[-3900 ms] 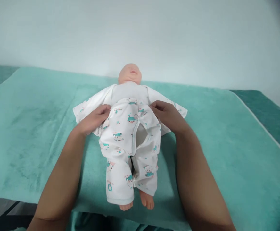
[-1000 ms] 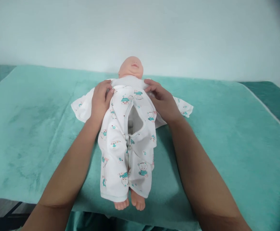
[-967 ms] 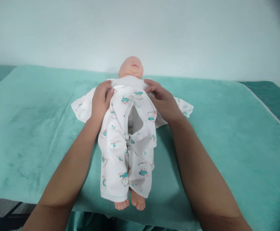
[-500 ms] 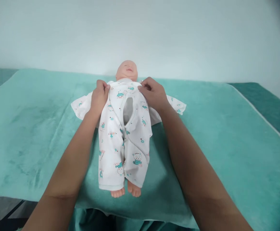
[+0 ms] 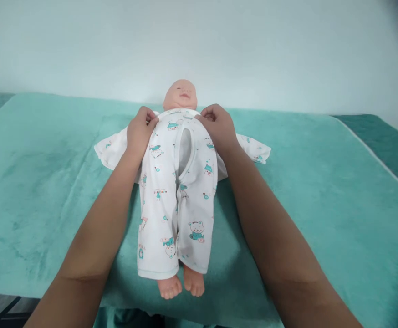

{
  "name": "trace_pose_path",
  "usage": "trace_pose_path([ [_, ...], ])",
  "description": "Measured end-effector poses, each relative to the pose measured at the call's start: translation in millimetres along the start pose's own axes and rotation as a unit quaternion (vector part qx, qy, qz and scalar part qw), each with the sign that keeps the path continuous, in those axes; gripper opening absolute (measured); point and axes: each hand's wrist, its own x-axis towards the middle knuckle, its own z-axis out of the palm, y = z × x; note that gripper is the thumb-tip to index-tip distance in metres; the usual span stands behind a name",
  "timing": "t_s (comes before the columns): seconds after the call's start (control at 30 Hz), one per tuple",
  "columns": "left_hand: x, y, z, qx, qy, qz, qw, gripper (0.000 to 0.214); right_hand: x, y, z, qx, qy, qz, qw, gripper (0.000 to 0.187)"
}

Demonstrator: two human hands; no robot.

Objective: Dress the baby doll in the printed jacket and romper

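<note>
A baby doll (image 5: 180,94) lies on its back on a teal blanket (image 5: 48,182), head away from me, bare feet (image 5: 181,286) toward me. It wears white printed trousers (image 5: 175,200) with small animal pictures and an open slit at the front. My left hand (image 5: 140,132) is closed on the trousers' top edge at the doll's left side of the view, near its shoulder. My right hand (image 5: 217,128) grips the same edge on the other side. A white printed top (image 5: 112,148) spreads out flat beneath the doll on both sides.
The blanket covers a wide surface that ends at a pale wall (image 5: 199,45) behind the doll. A darker green cover (image 5: 383,146) shows at the right. The surface's front edge runs just below the doll's feet.
Both hands have drawn the trousers' top edge upward from the doll's waist to its chest and shoulders. The trouser legs have ridden up, and more of the feet shows.
</note>
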Motion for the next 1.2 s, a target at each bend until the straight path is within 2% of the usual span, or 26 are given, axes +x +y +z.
trace_pose_path([
  [0.13,-6.3,3.0,-3.4,0.01,-0.014,0.035,0.999,0.018,-10.3,-1.9,0.9,0.031,-0.012,-0.008,0.999,0.003],
  [0.23,-16.2,5.2,-8.7,0.004,-0.023,0.055,0.998,0.021,-19.1,-0.4,1.6,0.023,0.011,-0.025,0.999,0.011],
  [0.37,-42.2,9.4,-17.6,0.037,0.028,0.08,0.996,0.022,-32.7,-0.1,-0.2,-0.009,0.05,-0.084,0.995,0.019],
  [0.43,-59.4,12.1,-24.5,0.061,0.048,0.07,0.994,0.02,-42.2,-1.9,-3.2,-0.031,0.079,-0.072,0.994,0.016],
  [0.47,-68.1,13.6,-28.6,0.061,0.038,0.055,0.996,0.02,-48.3,-3.3,-5.3,-0.042,0.095,-0.05,0.993,0.013],
  [0.53,-83.7,17.1,-37.0,0.027,-0.018,0.009,0.999,0.022,-62.9,-6.4,-10.5,-0.059,0.105,0.017,0.993,0.007],
  [0.63,-97.2,23.5,-46.2,-0.05,-0.087,-0.073,0.992,0.017,-86.1,-9.3,-18.0,-0.049,0.052,0.123,0.99,0.023],
  [0.73,-98.9,30.6,-48.2,-0.124,-0.126,-0.139,0.974,0.012,-99.1,-7.5,-22.0,0.028,-0.007,0.184,0.982,0.026],
  [0.87,-97.1,39.4,-45.2,-0.22,-0.173,-0.217,0.935,0.028,-96.6,-2.9,-22.7,0.127,-0.053,0.189,0.972,0.027],
  [1.03,-99.9,45.9,-46.5,-0.312,-0.183,-0.273,0.891,0.047,-92.3,-7.8,-27.5,0.207,-0.08,0.214,0.951,0.032],
  [1.13,-100.3,48.8,-49.1,-0.332,-0.17,-0.293,0.881,0.05,-92.9,-12.4,-31.9,0.25,-0.103,0.244,0.931,0.031],
  [1.2,-99.2,51.2,-50.1,-0.325,-0.161,-0.293,0.885,0.051,-92.7,-14.0,-33.8,0.267,-0.121,0.253,0.922,0.03],
])
